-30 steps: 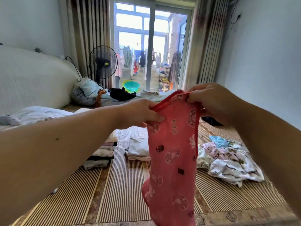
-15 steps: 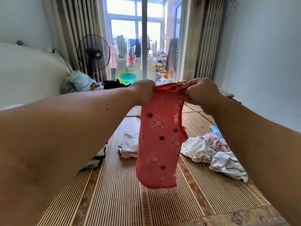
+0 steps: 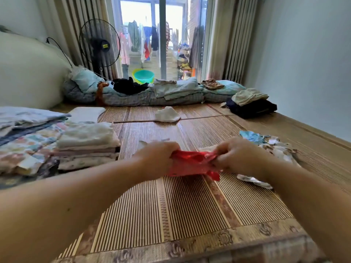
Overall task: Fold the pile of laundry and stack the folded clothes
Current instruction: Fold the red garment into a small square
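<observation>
head view: my left hand (image 3: 157,158) and right hand (image 3: 233,156) each pinch an end of the red cloth (image 3: 191,165), bunched at the middle of the mat (image 3: 190,205). if a pinch slips, it may fold crooked.

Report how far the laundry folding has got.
Done: a neat stack of folded pale clothes sits on the striped bamboo mat, left side. In hand: the red patterned garment, bunched low over the mat, left hand and right hand each gripping an end. Left: the loose heap of white and blue printed clothes on the right, plus a crumpled white piece farther back.
</observation>
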A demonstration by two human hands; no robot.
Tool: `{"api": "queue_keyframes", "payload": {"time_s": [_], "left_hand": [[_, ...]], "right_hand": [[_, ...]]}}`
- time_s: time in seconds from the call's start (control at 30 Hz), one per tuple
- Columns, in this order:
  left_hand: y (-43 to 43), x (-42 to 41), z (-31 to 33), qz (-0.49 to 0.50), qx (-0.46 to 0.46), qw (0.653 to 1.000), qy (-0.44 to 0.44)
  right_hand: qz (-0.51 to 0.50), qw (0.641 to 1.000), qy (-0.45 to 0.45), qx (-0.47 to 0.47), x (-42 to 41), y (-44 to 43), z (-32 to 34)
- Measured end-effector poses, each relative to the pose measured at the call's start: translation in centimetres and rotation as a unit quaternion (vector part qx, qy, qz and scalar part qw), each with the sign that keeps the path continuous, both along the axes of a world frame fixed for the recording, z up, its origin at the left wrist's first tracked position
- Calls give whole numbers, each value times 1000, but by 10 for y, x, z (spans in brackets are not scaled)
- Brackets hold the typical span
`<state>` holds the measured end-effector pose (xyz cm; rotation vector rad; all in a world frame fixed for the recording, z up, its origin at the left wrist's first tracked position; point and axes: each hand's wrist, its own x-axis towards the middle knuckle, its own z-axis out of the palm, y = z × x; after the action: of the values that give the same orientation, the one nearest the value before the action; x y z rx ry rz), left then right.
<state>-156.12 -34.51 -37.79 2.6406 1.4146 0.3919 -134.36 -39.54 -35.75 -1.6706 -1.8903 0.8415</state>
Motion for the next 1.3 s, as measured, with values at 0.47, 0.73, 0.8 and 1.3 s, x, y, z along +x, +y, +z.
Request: {"api": "queue_keyframes", "payload": {"time_s": [0.47,0.73,0.8,1.3], "left_hand": [[-35,-22,-120,9,-277,960,-33],[-19,-16,-155,59,-124,986,-92],[-28,-24,-162,-30,-105,994,-29],[-38,-28,-155,-38,-315,947,-54]], "right_hand": [[-67,972,108,-197,-18,-15,-124],[33,981,-160,107,-20,-10,-165],[135,964,-216,75,-23,-19,-176],[129,976,-123,-126,-8,-20,-158]]}}
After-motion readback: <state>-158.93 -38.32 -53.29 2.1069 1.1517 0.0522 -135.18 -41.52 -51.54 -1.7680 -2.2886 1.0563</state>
